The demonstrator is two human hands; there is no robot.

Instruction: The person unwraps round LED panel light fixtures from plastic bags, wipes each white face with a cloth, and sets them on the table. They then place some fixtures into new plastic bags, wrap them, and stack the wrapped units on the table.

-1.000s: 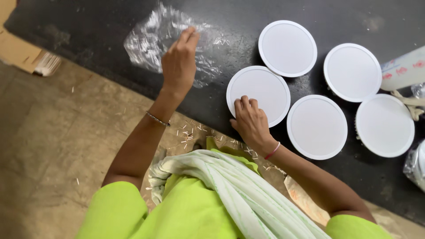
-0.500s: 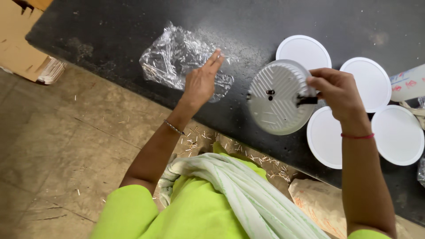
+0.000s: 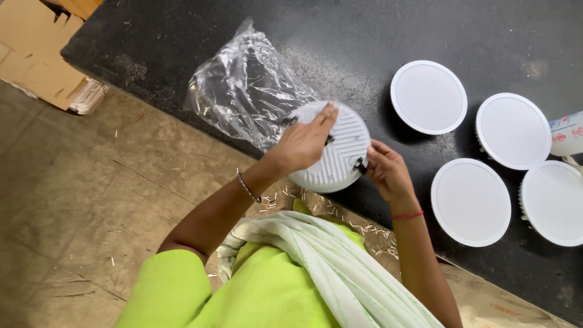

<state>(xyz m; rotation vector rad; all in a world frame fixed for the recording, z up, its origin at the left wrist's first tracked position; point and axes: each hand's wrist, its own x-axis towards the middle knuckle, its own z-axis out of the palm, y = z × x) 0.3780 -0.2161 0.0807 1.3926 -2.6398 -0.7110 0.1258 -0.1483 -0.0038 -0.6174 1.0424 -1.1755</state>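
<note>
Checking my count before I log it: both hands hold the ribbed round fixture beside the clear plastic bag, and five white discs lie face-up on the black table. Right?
Not quite. The head view shows four white discs on the black table, not five. Both the left hand and right hand do hold the ribbed round fixture beside the clear plastic bag.

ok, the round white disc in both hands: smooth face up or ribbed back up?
Ribbed back up. The round white disc shows ridges and a black clip on top; the four white discs on the black table show smooth faces.
</note>
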